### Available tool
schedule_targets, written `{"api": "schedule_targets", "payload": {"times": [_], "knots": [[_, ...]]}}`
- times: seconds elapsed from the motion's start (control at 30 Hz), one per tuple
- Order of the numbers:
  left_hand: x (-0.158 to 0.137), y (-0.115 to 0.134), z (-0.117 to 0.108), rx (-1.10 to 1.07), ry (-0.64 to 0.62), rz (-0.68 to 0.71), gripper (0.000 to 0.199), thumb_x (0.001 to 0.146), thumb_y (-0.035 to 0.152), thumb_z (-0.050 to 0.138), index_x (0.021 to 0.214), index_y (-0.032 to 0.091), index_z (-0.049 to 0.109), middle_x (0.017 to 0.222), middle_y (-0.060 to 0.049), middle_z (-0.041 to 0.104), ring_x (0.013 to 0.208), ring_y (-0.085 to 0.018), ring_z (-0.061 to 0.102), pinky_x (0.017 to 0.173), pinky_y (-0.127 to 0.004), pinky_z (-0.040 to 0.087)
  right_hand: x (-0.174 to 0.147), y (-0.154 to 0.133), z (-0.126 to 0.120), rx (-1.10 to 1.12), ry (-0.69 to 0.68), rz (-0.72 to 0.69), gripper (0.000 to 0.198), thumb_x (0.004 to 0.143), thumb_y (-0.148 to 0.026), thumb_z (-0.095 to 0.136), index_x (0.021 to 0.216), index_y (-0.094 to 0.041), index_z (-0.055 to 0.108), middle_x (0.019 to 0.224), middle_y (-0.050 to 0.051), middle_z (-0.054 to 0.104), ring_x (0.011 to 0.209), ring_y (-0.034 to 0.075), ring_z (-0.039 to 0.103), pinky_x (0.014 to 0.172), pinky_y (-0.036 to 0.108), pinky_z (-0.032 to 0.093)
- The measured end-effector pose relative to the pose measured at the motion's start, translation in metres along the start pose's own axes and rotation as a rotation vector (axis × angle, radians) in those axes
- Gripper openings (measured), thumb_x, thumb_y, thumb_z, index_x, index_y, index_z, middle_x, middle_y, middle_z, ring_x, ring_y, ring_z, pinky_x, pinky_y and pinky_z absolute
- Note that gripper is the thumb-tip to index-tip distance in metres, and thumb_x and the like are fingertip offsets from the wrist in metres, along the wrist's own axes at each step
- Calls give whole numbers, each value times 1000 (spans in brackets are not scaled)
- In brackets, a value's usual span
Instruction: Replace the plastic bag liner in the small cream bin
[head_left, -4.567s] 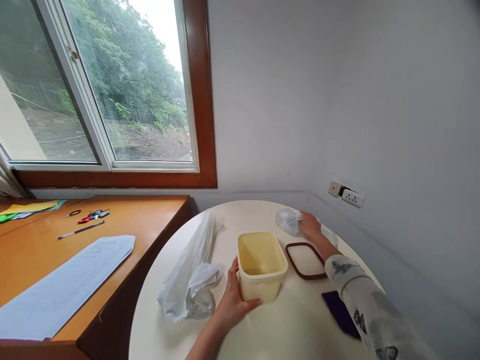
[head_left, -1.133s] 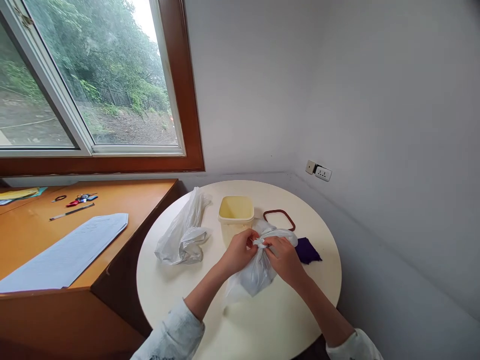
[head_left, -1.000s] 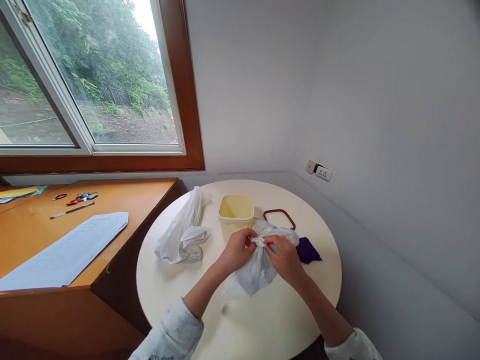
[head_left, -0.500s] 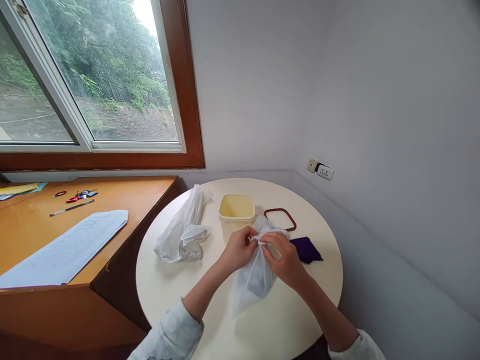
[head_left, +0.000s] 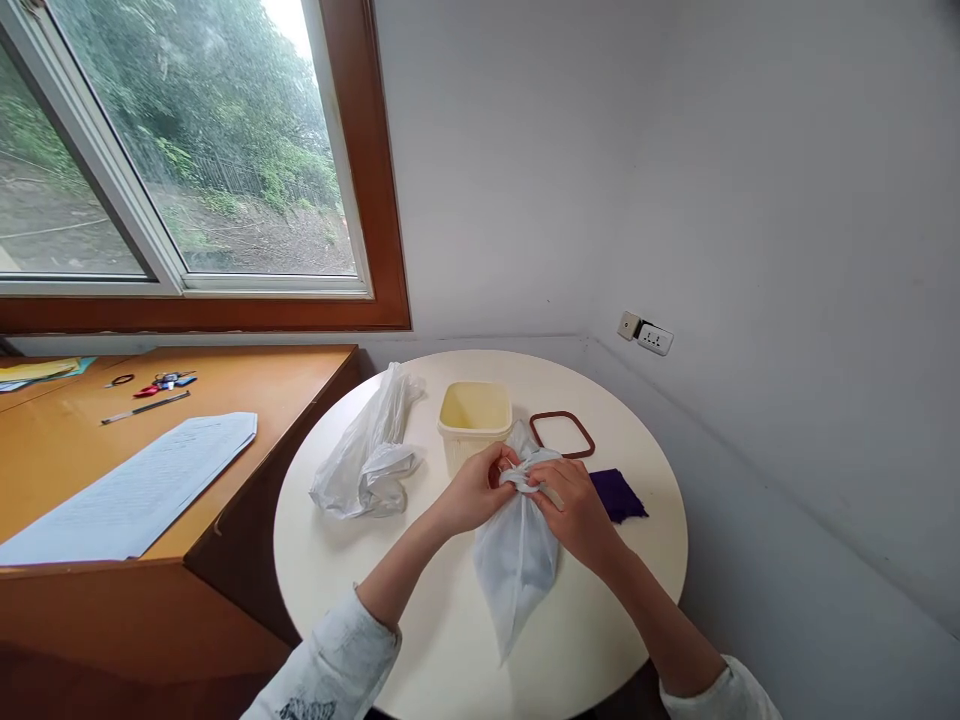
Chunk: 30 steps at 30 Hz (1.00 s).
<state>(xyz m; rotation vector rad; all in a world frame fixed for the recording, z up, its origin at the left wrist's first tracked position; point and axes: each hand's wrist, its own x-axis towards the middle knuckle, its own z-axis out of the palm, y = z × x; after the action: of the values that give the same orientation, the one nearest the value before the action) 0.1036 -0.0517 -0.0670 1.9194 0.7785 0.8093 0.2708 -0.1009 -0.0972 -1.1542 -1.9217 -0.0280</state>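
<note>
A white plastic bag (head_left: pixel 517 570) is gathered into a twisted neck between my two hands, its body hanging toward me over the round table (head_left: pixel 427 630). My left hand (head_left: pixel 478 488) pinches the gathered plastic from the left. On the other side my right hand (head_left: pixel 574 505) has its thumb and fingers closed on the same twist. Just behind my left hand stands a cream-coloured bin (head_left: pixel 474 420) with an open top. Beyond my right hand lie a brown rounded-square ring (head_left: pixel 587 436) and a folded dark purple cloth (head_left: pixel 617 494).
Another crumpled white plastic bag (head_left: pixel 371 455) lies on the table's left side. A wooden desk (head_left: pixel 277 385) beside it bears papers (head_left: pixel 142 490), a pen (head_left: pixel 146 408) and a bunch of keys (head_left: pixel 166 382). Walls with a socket (head_left: pixel 655 338) border the table behind and right.
The bag's lower part has swung right and now hangs in a longer point toward me. Its twisted neck looks thicker between my fingers. The view has tilted slightly.
</note>
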Motion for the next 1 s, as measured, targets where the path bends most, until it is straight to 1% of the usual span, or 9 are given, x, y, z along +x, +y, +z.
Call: {"api": "schedule_targets", "payload": {"times": [0.13,0.23,0.3,0.37,0.43,0.53,0.67,0.83,1.0], "knots": [[-4,1,-2,265,91,62,21,69,9,47,86,19,53,77,0,52,64,-12,45,59,-24,37,-2,1,-1,306,6,165,5,79,-19,57,78,-22,53,90,3,64,90,18,59,82,35,45],[-5,-1,0,309,128,84,16,74,13,45,83,19,57,81,-3,55,67,-14,48,62,-25,39,-4,6,2,563,22,285,7,80,-26,56,77,-22,51,90,5,63,88,18,60,80,34,48],[-5,-1,1,271,152,41,13,75,18,46,82,18,58,78,-3,56,65,-14,49,61,-25,39,-6,9,3,625,31,329,8,81,-28,55,78,-21,51,89,6,64,86,19,61,77,33,50],[-4,-2,3,207,178,-26,11,76,21,48,80,17,57,72,-2,57,63,-14,49,59,-25,39,-7,10,4,544,50,340,6,81,-27,54,82,-21,53,90,6,64,86,19,61,76,34,50],[-4,-2,6,157,206,-78,10,76,23,49,77,16,56,68,-1,57,61,-13,49,59,-25,38,-7,8,3,366,85,293,10,81,-24,53,90,-22,55,92,6,64,90,20,59,79,36,48],[-3,-1,11,124,233,-101,9,76,23,49,74,16,55,66,0,55,58,-11,46,57,-23,37,-5,-1,1,98,77,113,22,81,-17,52,102,-23,55,98,5,63,96,20,57,84,38,44],[-4,0,16,107,243,-93,7,74,21,48,75,16,54,65,1,53,57,-10,44,55,-23,36,-2,-9,1,-127,31,-53,24,83,-13,49,104,-22,56,95,4,65,90,19,58,79,37,41],[-7,2,14,206,230,-57,8,74,17,45,77,17,53,65,1,54,58,-12,46,55,-23,36,0,-8,-2,-182,33,-66,13,85,-16,48,92,-20,59,82,3,66,77,17,58,73,35,38],[-12,0,10,335,250,72,12,76,14,40,79,19,51,75,-2,55,65,-14,48,59,-25,38,-2,-9,-7,-7,63,33,9,84,-18,51,82,-22,58,79,1,66,78,17,59,76,35,38]]}}
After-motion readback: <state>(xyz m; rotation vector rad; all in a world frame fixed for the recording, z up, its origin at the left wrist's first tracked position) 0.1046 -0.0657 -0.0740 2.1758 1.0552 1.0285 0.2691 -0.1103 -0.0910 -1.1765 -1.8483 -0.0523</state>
